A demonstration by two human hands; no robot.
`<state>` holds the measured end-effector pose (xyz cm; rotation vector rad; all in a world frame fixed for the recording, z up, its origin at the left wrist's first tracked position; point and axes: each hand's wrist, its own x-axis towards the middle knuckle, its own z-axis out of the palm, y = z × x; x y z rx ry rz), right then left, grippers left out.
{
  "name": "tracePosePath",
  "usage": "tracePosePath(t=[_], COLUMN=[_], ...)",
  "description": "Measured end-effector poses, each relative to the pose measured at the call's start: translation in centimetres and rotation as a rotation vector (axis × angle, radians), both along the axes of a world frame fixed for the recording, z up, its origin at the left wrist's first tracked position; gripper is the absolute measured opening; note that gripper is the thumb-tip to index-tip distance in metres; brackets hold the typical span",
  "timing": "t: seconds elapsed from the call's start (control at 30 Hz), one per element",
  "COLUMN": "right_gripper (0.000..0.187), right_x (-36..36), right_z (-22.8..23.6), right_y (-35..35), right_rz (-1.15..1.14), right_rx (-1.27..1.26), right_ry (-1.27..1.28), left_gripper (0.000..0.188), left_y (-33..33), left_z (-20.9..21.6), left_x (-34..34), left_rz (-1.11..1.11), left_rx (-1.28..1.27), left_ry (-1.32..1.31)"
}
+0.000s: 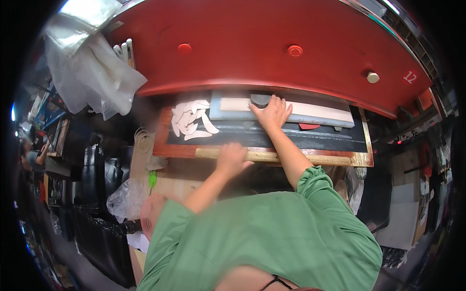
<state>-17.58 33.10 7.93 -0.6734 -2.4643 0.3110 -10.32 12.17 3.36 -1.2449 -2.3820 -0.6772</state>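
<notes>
Fingers of my left hand (233,159) curl over the wooden rail (301,158) along the near edge of a dark tray-like board (233,137); blur softens their outline. My right hand (273,114) reaches over a long pale strip (320,110) lying on a light-blue slab (217,114). Between its thumb and forefinger sits a dark, rounded piece (260,100), perhaps a cutting die; its far side is hidden under the red machine. The other fingers rest spread on the strip. Left of the slab lies a loose pile of pale crescent-shaped cut pieces (190,120).
The red machine head (233,43) overhangs the board, bearing a red button (295,51) and a metal knob (373,77). Clear plastic sheeting (90,72) hangs at the upper left beside several markers (127,52). A small red scrap (308,126) lies before the slab. A pink basket (151,213) stands near my left arm.
</notes>
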Motion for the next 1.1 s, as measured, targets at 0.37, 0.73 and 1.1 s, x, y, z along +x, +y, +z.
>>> tracePosePath(t=[0.37,0.73,1.1], right_gripper=[0.079,0.067,0.038], right_x=[0.0,1.3,9.5], right_z=[-1.3,-1.5,16.0], right_y=[-0.6,1.1,27.7], right_rz=[-0.091,0.015,-0.177], right_rx=[0.025,0.037,0.174], right_ry=[0.185,0.219,0.459], left_gripper=[0.039,0.043,0.043], left_y=[-0.8,-1.3,1.8], left_z=[-0.1,-0.4,-0.1], left_x=[1.2,0.8,-4.5], left_rz=[-0.003,-0.032,0.018], left_rx=[0.064,0.015,-0.025], left_ry=[-0.003,0.043,0.026])
